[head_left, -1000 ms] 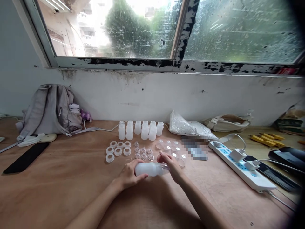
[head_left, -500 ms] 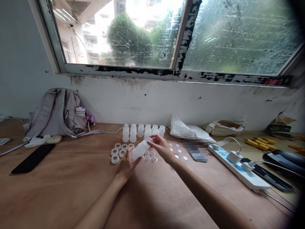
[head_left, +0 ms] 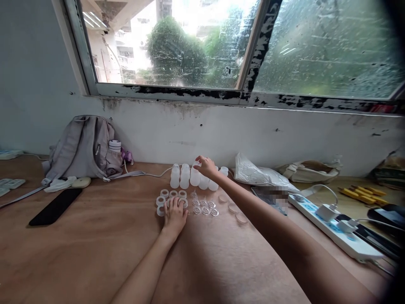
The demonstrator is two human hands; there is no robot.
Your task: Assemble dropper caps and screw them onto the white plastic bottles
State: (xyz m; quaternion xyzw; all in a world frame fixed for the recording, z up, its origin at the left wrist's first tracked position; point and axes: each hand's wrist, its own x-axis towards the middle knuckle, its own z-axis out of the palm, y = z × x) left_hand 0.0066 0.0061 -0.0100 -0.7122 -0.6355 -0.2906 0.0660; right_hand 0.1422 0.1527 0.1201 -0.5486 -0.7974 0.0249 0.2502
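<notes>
My left hand (head_left: pixel 176 216) lies over a group of white collar rings (head_left: pixel 160 201), fingers spread and touching the rings beneath; part of the group is hidden by it. My right hand (head_left: pixel 207 167) is at the top of a frosted white baby bottle (head_left: pixel 194 179) standing in a row, its thumb and forefinger apart around the bottle's upper end. Two similar bottles with tops (head_left: pixel 175 177) stand to its left. More frosted bottles (head_left: pixel 203 182) stand to its right, partly behind my right hand and wrist. Clear nipple-like pieces with round rims (head_left: pixel 205 210) lie between my hands.
Clear round discs (head_left: pixel 233 208) lie beside my right forearm. A black phone (head_left: pixel 55 207) and a grey backpack (head_left: pixel 84 147) are at left. On the right are a white plastic bag (head_left: pixel 253 171), a partly blurred phone (head_left: pixel 268 198), a power strip (head_left: pixel 332 228) and yellow tools (head_left: pixel 360 194).
The bottle that both hands held now stands in the row. My left hand has let go and lowered onto the rings; my right hand has moved back to the row. The view has shifted slightly.
</notes>
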